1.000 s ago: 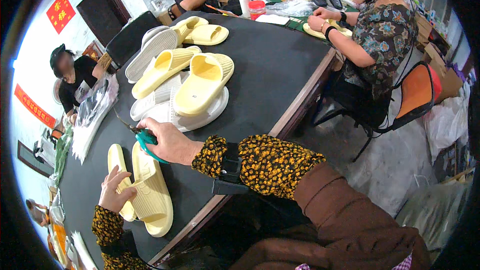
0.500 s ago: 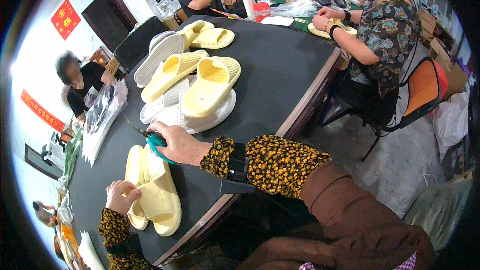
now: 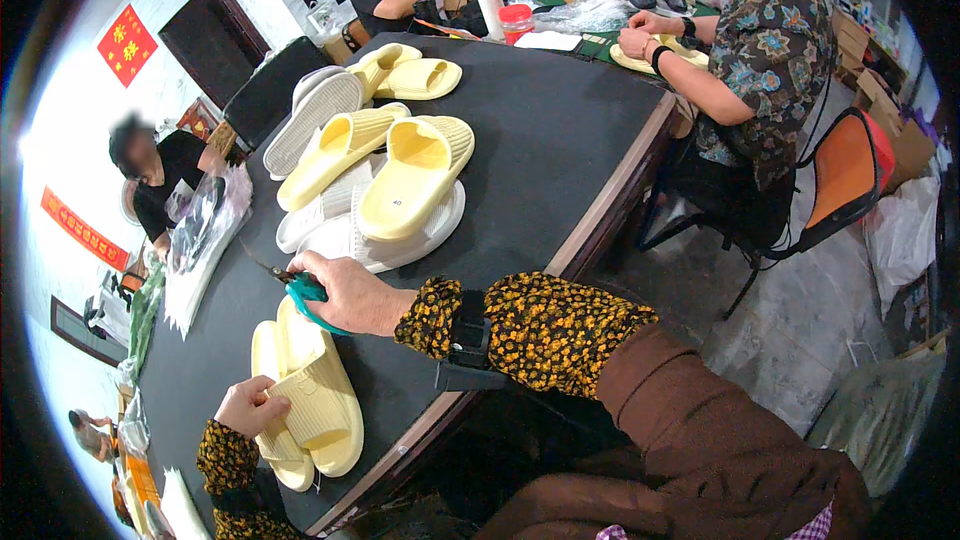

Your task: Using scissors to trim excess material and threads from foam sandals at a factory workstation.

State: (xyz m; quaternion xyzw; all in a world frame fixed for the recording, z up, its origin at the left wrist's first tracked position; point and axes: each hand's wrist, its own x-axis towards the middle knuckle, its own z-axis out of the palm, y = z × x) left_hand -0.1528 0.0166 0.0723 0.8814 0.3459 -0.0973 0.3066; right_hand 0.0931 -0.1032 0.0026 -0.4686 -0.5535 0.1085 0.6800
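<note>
A pair of pale yellow slide slippers (image 3: 325,405) lies on the black table near its front edge. My left hand (image 3: 252,406) grips the left slipper of that pair at its strap, thumb on top and the other fingers partly hidden. In my right hand (image 3: 345,295) are scissors (image 3: 306,292) with teal handles, their dark blades pointing to the far left, above the toe end of the pair. Just beyond that hand, more yellow slippers (image 3: 420,180) are piled with white slippers (image 3: 430,240), some turned sole up.
The black table (image 3: 540,160) has a wooden edge (image 3: 620,185) on the right. Clear plastic bags (image 3: 205,240) lie along its left side. Co-workers sit around; one at the right (image 3: 760,80) handles a yellow slipper. An orange-backed chair (image 3: 850,175) stands at the right.
The near pair of slippers has shifted slightly toward me, its left slipper more angled. My left hand has moved a little to the right along the strap. The right hand keeps the scissors, slightly lower.
</note>
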